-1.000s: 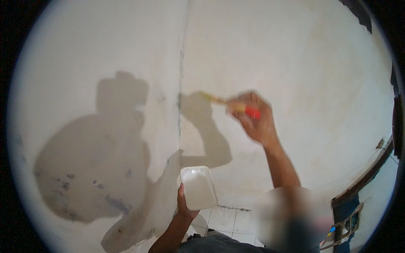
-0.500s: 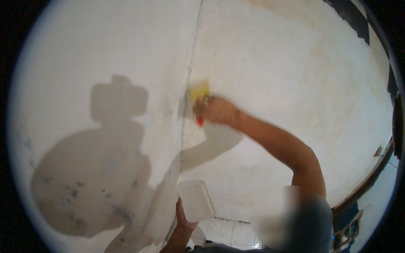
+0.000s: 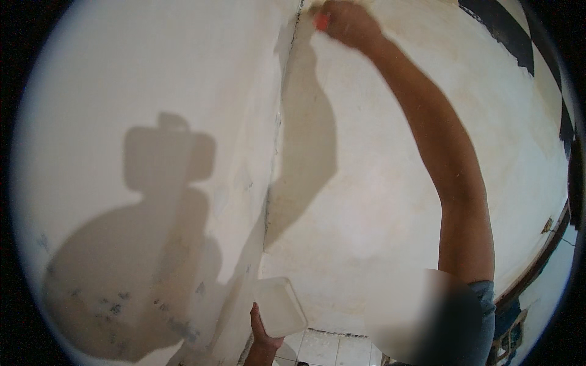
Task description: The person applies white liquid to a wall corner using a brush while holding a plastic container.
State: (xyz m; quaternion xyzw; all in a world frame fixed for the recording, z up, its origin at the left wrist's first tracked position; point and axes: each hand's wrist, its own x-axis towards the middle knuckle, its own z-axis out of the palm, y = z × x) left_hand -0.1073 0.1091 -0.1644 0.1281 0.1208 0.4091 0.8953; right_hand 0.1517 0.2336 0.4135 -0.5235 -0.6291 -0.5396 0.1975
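Reaching higher than half a second ago, the right hand (image 3: 351, 23) has gone up along the corner line (image 3: 279, 119) between the two walls, and its arm is now almost straight. Down below, the tub (image 3: 281, 308) sits a little lower in view, though a tilt of the head may explain that.

The right hand's fingers are wrapped around a brush (image 3: 321, 22), whose red end sticks out of the fist; its working end is blurred at the top of the corner line, so I cannot tell whether it touches the right wall (image 3: 390, 201). The left hand (image 3: 264, 332) grips the pale tub by its lower left corner, thumb along the left edge, the other fingers hidden underneath. How full the tub is, I cannot make out.

With the arm stretched so far, control of the brush is probably weaker, and a slip could carry it across the corner onto the left wall (image 3: 110, 73). Wet stuff on it might run down the wrist. The arm's shadow (image 3: 308, 140) beside the corner could hide missed spots. Held at one end only, the tub could tip and spill if the body leans.
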